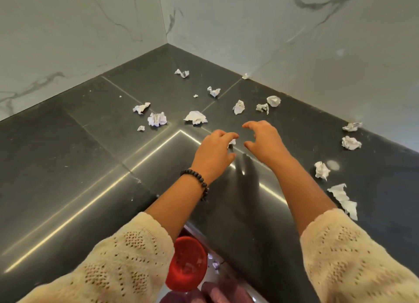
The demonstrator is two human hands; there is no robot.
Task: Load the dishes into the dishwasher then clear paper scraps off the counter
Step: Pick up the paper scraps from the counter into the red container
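White crumpled paper scrap (232,141) sits pinched in left hand (212,154); right hand (264,141) open w/ fingers hooked, empty; next wad (196,117) at 11 o'clock, nearer left.

White marble-veined walls (294,30), a red bucket (187,264) on the floor, a black bead bracelet (196,180)

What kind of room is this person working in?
Probably a kitchen corner: a dark stone counter meets marble-look walls, crumpled paper scraps lie scattered on it, and a red bin stands below. The left hand holds one scrap.
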